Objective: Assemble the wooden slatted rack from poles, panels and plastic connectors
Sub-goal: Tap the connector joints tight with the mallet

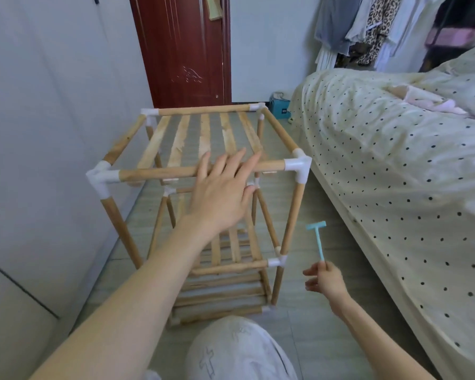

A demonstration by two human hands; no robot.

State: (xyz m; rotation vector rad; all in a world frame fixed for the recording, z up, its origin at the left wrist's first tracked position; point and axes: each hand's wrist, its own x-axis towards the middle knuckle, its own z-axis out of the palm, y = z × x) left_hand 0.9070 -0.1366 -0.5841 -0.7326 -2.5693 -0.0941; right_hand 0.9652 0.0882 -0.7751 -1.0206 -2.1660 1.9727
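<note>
Bare forearms, sleeveless; pale trousers (239, 352) with faint cross print.

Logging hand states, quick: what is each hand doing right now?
Left hand: open, fingers straight over the rack's top front pole.
Right hand: pinching the small blue plastic hammer.

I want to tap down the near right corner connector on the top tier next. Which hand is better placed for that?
The right hand, probably. It already pinches the small blue hammer and hangs just below and beside the near right connector. The left hand is open, spread over the front top pole, suited to steadying.
</note>
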